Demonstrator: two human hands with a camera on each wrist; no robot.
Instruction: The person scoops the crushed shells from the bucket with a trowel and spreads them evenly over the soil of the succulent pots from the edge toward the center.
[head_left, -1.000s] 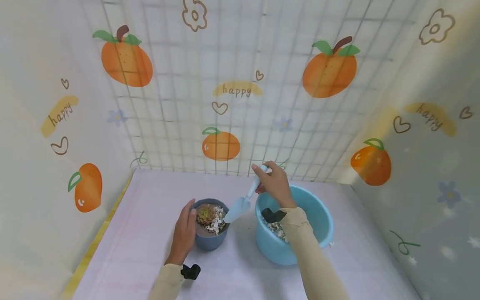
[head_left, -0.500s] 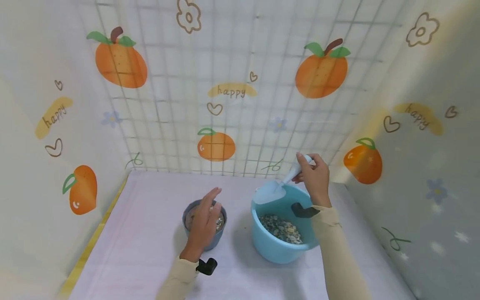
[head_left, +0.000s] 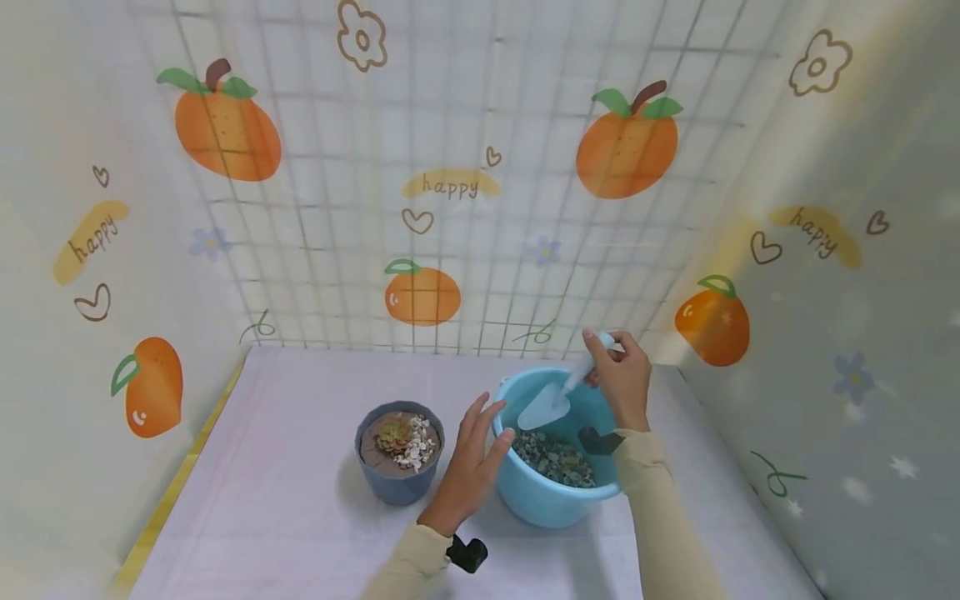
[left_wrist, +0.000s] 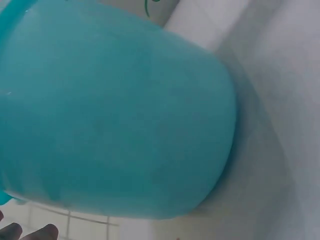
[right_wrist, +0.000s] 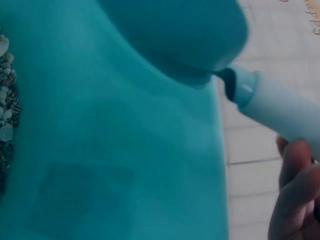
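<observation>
My right hand [head_left: 624, 379] grips the handle of a light blue hand trowel [head_left: 546, 407]. Its blade points down and left, inside the light blue bucket [head_left: 551, 507], above grey and pale gravel [head_left: 557, 460]. In the right wrist view curled fingers [right_wrist: 299, 187] are on the trowel's pale handle [right_wrist: 285, 107]. My left hand [head_left: 468, 468] is at the bucket's left side with fingers extended; whether it touches the rim I cannot tell. Left of it stands a blue-grey pot [head_left: 401, 490] holding a succulent [head_left: 393, 435] and white chips [head_left: 418, 448] on brown soil.
A pale cloth [head_left: 300, 500] covers the table, with a yellow strip [head_left: 176, 487] along its left edge. Behind rises a wire grid under a printed sheet [head_left: 450, 250]. Printed sheets also hang at both sides.
My left hand has gone from the pot, passing over it, to the bucket's left side. My right hand has carried the trowel from the pot rightward, then lowered its blade into the bucket.
</observation>
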